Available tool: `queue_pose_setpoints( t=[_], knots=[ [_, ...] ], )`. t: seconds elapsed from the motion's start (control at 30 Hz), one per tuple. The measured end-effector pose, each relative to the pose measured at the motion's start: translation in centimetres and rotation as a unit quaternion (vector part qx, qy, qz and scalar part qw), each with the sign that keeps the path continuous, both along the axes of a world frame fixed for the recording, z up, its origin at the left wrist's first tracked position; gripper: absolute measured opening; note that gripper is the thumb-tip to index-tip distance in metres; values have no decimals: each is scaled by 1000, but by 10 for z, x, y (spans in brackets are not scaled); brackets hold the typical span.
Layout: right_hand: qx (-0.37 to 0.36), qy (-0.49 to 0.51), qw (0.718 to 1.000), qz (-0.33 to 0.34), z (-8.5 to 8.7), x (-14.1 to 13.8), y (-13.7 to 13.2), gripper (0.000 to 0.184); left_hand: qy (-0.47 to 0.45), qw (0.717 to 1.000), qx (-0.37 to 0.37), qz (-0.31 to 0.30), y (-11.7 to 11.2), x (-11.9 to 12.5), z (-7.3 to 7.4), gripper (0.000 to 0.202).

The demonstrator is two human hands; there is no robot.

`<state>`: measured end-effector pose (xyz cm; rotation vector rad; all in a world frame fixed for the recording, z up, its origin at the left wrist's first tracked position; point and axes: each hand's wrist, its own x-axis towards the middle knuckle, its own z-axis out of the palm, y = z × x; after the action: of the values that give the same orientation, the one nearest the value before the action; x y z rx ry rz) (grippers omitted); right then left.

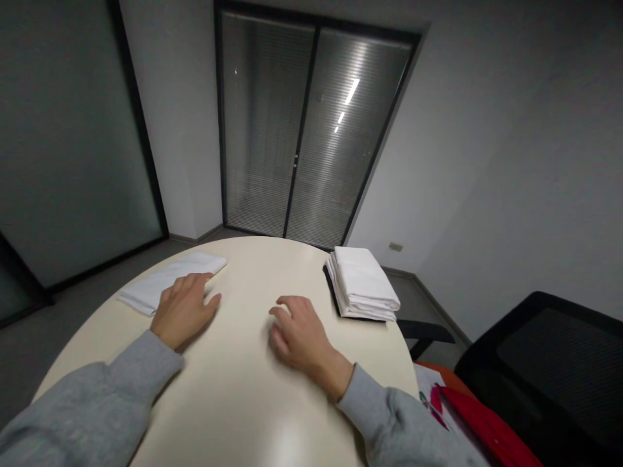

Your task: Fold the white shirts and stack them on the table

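- No text, label, brand, number or sign can be read anywhere, from 12 o'clock right round the view

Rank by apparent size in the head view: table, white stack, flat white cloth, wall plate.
1. Table
2. White stack and flat white cloth: too alike to rank; the left hand hides part of the cloth
3. Wall plate
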<state>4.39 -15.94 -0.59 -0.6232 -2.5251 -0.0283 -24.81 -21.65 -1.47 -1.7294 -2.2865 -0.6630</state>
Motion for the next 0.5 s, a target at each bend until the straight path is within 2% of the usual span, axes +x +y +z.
queue_pose_setpoints(
  t=[0.1, 0.2, 0.3, 0.5],
  knots=[
    [-84, -32, 996, 25, -31, -11, -6, 32, 22, 998, -23, 58, 2, -28, -9, 66],
    [-151, -15, 988, -1, -47, -6, 0, 29, 34, 993, -53, 98, 4, -47, -18, 67],
    [-161, -3, 987, -10, -50, 0, 3, 27, 44, 987, -103, 115, 5, -54, -20, 60],
    [-182, 3, 983, 0, -45, 2, -1, 28, 25, 986, -144, 77, 5, -48, -11, 50]
  ],
)
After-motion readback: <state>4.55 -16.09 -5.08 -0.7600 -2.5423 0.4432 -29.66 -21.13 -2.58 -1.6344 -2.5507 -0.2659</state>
